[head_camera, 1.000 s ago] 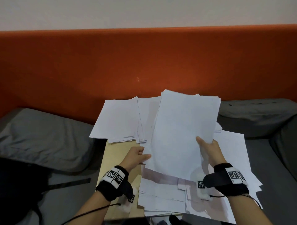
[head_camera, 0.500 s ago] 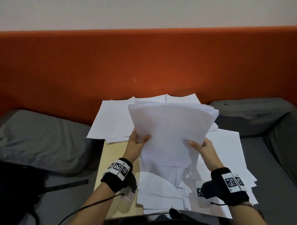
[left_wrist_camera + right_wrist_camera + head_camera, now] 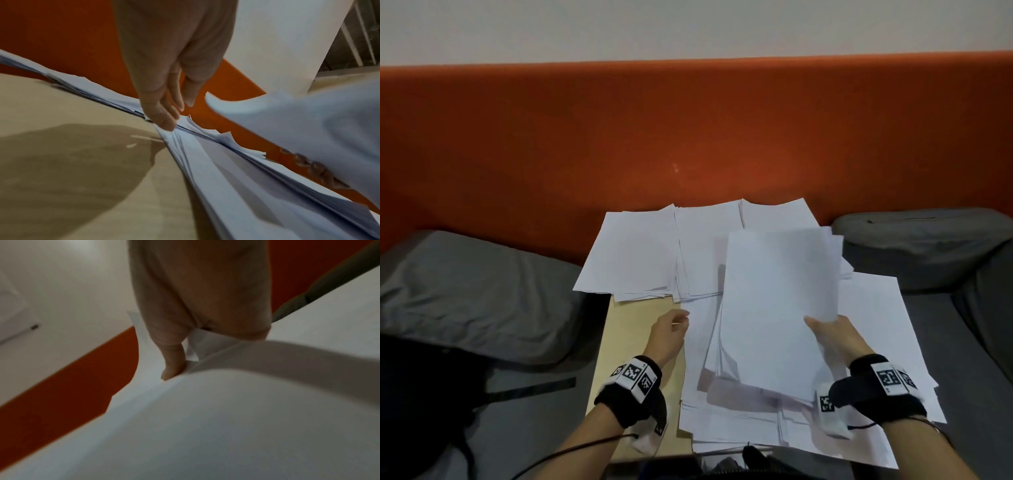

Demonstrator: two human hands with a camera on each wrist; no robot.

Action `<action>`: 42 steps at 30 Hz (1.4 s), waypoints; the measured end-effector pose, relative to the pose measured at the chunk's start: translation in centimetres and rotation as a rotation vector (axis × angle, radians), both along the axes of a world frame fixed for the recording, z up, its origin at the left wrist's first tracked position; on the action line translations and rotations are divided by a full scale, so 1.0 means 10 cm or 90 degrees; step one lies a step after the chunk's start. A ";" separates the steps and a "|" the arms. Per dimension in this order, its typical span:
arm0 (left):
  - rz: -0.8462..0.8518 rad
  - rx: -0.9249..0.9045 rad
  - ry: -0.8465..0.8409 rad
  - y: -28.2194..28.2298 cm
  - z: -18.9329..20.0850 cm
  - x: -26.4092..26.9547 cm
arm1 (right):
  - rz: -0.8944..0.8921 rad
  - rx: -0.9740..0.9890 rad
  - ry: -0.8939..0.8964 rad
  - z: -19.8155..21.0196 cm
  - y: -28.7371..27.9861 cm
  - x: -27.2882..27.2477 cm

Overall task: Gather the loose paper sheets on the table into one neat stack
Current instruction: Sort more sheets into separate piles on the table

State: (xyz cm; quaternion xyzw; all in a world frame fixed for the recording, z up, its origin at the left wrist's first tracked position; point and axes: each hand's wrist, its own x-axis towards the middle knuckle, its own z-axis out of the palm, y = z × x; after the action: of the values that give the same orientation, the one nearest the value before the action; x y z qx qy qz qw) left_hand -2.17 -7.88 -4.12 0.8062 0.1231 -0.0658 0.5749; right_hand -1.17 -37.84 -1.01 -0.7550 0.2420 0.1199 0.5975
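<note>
1. A sheaf of white sheets is held raised above the desk, gripped at its right edge by the right hand, with the thumb pressed on the top sheet and the fingers hidden beneath.

2. The left hand is kept apart from the sheaf, its fingers relaxed and straight, with the fingertips touching the edge of the sheets lying flat on the desk.

3. The remaining paper is spread in overlapping piles: a far pile at the back left, and a near pile under and around the sheaf, reaching past the desk's front and right edges.

4. A slip is judged likely: the sheaf is pinched on one side only, so its free left side can sag and fan out, and loose sheets could be shed.

5. A second risk is judged at the overhang: a nudge or sweep could push the protruding sheets onto the grey cushions beside the desk.

6. Misalignment is also judged possible if the sheaf is laid down before its edges are squared.

7. No containers are seen in any view; nothing is held in a tray, box or folder.
</note>
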 end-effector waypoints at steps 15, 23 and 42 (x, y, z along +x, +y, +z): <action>-0.024 0.061 0.145 -0.21 -0.05 0.01 | 0.097 -0.129 0.063 -0.22 -0.01 -0.07; -0.113 0.086 0.138 -0.12 0.04 0.08 | 0.094 -0.122 0.064 -0.23 -0.02 -0.06; -0.081 0.200 0.133 -0.22 0.09 -0.07 | 0.105 -0.144 0.048 -0.30 -0.02 -0.09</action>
State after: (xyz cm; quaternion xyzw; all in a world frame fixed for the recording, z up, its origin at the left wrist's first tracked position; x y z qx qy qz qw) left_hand -2.91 -10.09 -3.21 0.8809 0.1397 -0.1649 0.4210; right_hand -2.12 -37.99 -3.99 -0.8300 0.2132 0.1685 0.4871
